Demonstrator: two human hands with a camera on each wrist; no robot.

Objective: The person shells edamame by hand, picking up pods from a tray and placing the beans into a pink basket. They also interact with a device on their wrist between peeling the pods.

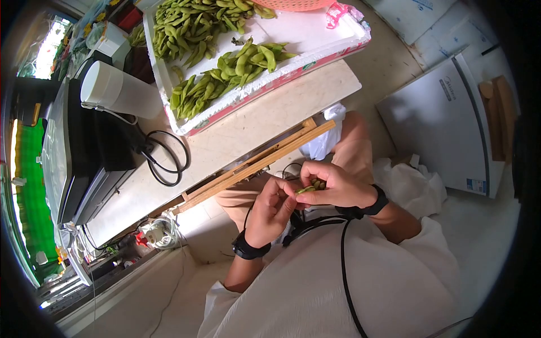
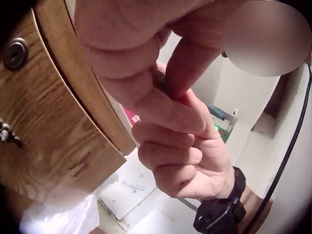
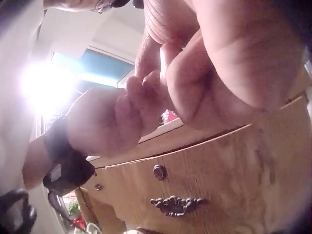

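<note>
In the head view, a green pod [image 1: 306,190] is held between the two hands over the lap. My left hand [image 1: 267,215] pinches its left end with thumb and fingertips. The right hand [image 1: 340,188] grips the other end, and more small green pieces [image 1: 319,184] show inside its curled fingers. The left wrist view has the left hand [image 2: 141,63] close up, its fingers meeting the right hand [image 2: 187,156]; little of the pod shows there. Seen from the right wrist, the right hand [image 3: 224,63] touches the left hand [image 3: 109,117] and the pod is hidden.
Piles of green pods [image 1: 248,62] lie in a white foam box [image 1: 211,116] on the table [image 1: 217,138], beside a pink basket [image 1: 293,3]. A white container [image 1: 115,90] and a black cable [image 1: 183,152] are at left, a small fridge [image 1: 439,118] at right.
</note>
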